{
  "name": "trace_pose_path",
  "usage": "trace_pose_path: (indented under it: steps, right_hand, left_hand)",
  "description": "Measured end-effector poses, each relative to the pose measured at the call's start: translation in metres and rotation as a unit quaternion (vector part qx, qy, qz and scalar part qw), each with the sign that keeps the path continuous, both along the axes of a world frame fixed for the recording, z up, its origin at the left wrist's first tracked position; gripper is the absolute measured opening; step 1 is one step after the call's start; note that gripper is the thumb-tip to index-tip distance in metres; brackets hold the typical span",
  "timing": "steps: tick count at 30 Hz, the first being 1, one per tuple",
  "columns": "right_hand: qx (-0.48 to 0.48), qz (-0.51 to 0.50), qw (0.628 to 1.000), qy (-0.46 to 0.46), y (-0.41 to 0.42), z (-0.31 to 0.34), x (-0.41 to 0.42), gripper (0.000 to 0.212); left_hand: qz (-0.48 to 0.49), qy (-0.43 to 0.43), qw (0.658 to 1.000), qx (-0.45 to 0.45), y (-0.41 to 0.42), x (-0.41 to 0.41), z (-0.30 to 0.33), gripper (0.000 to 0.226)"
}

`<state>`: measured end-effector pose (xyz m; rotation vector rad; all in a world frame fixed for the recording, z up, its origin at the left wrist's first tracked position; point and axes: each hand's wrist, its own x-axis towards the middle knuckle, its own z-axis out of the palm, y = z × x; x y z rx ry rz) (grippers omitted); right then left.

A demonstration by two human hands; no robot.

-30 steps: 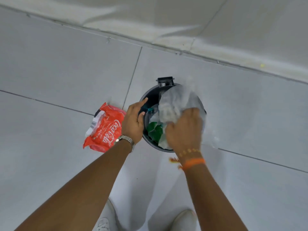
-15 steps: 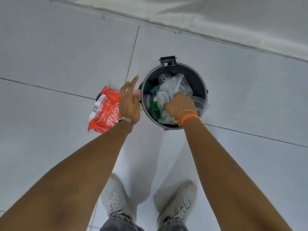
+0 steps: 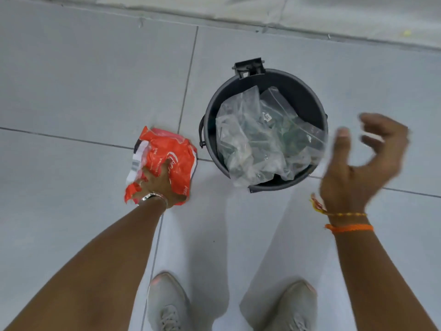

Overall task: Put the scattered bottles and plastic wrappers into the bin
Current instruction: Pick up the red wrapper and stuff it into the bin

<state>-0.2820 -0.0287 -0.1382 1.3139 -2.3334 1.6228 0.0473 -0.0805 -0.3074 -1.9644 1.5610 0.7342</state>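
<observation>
A round black bin (image 3: 303, 96) stands on the tiled floor just ahead of my feet. Crumpled clear plastic wrappers (image 3: 260, 139) fill it to the rim, with something green showing beneath them. Left of the bin lies a red and white plastic wrapper (image 3: 174, 151) on the floor. My left hand (image 3: 158, 181), a watch at its wrist, is closed on the near part of that red wrapper. To the right of the bin, my right hand (image 3: 358, 168) hovers with its fingers spread, blurred, holding nothing.
My two grey shoes (image 3: 167, 304) stand on the pale tiles below the bin. A wall base (image 3: 262, 17) runs across the top of the view, behind the bin. A black hinge bracket (image 3: 249, 68) sticks out from the bin's far rim.
My right hand let go of the clear wrappers in the bin and pulled out to the right. My left hand moved from the bin's rim down onto the red wrapper and gripped it.
</observation>
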Motion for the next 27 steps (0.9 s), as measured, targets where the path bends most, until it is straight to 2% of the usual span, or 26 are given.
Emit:
trace_pose_path:
  steps: [2, 4, 6, 8, 9, 11, 12, 13, 14, 16, 18, 19, 20, 22, 24, 25, 27]
  right_hand:
    - [-0.021, -0.077, 0.997, -0.004, 0.02, -0.013, -0.02, 0.019]
    - [-0.021, -0.124, 0.992, -0.031, 0.036, -0.014, -0.031, 0.021]
    - [-0.015, -0.155, 0.986, -0.057, 0.05, -0.005, -0.034, 0.023]
    - [-0.005, -0.174, 0.983, -0.065, 0.063, 0.009, -0.03, 0.023]
    - [-0.004, -0.176, 0.982, -0.07, 0.066, 0.019, -0.028, 0.023]
    - [0.014, -0.167, 0.981, -0.093, 0.067, 0.038, -0.021, 0.023]
    - [0.037, -0.156, 0.981, -0.11, 0.064, 0.045, -0.017, 0.022]
    - [0.063, -0.144, 0.979, -0.126, 0.06, 0.052, -0.013, 0.021]
    - [0.087, -0.125, 0.978, -0.142, 0.054, 0.061, -0.009, 0.019]
    - [0.095, -0.068, 0.979, -0.166, 0.04, 0.076, 0.008, 0.017]
    - [0.13, 0.01, 0.976, -0.172, 0.02, 0.085, 0.027, 0.023]
    - [0.193, 0.052, 0.966, -0.166, 0.01, 0.083, 0.032, 0.025]
    - [0.279, 0.098, 0.942, -0.16, 0.0, 0.077, 0.035, 0.027]
    - [0.443, 0.18, 0.864, -0.159, -0.017, 0.061, 0.031, 0.034]
    - [0.533, 0.251, 0.786, -0.19, -0.034, 0.049, 0.024, 0.039]
    - [0.561, 0.277, 0.752, -0.208, -0.044, 0.046, 0.021, 0.05]
    - [0.609, 0.311, 0.696, -0.22, -0.061, 0.036, 0.014, 0.093]
  left_hand:
    - [-0.032, -0.058, 0.998, -0.014, -0.002, -0.011, -0.007, 0.128]
    - [-0.023, -0.069, 0.996, -0.055, -0.003, -0.017, 0.005, 0.108]
    - [0.086, -0.016, 0.987, -0.137, -0.004, -0.023, 0.035, 0.082]
    - [0.161, 0.037, 0.95, -0.266, -0.007, -0.034, 0.083, 0.072]
    - [0.16, 0.07, 0.922, -0.344, -0.011, -0.043, 0.113, 0.073]
    - [0.092, 0.127, 0.872, -0.463, -0.008, -0.068, 0.179, 0.072]
    - [0.028, 0.142, 0.856, -0.496, -0.004, -0.082, 0.206, 0.068]
    - [-0.045, 0.147, 0.853, -0.498, 0.0, -0.098, 0.227, 0.068]
    - [-0.129, 0.15, 0.864, -0.463, 0.002, -0.115, 0.242, 0.072]
    - [-0.275, 0.154, 0.906, -0.281, 0.0, -0.151, 0.25, 0.086]
    - [-0.346, 0.152, 0.918, -0.117, -0.011, -0.18, 0.248, 0.091]
    - [-0.368, 0.137, 0.916, -0.084, -0.021, -0.191, 0.25, 0.09]
    - [-0.39, 0.116, 0.911, -0.069, -0.032, -0.198, 0.252, 0.089]
    - [-0.399, 0.056, 0.915, 0.003, -0.054, -0.206, 0.258, 0.094]
    - [-0.376, 0.024, 0.923, 0.078, -0.069, -0.209, 0.249, 0.102]
    - [-0.375, 0.019, 0.922, 0.099, -0.072, -0.209, 0.237, 0.11]
    - [-0.364, 0.014, 0.92, 0.144, -0.077, -0.209, 0.217, 0.129]
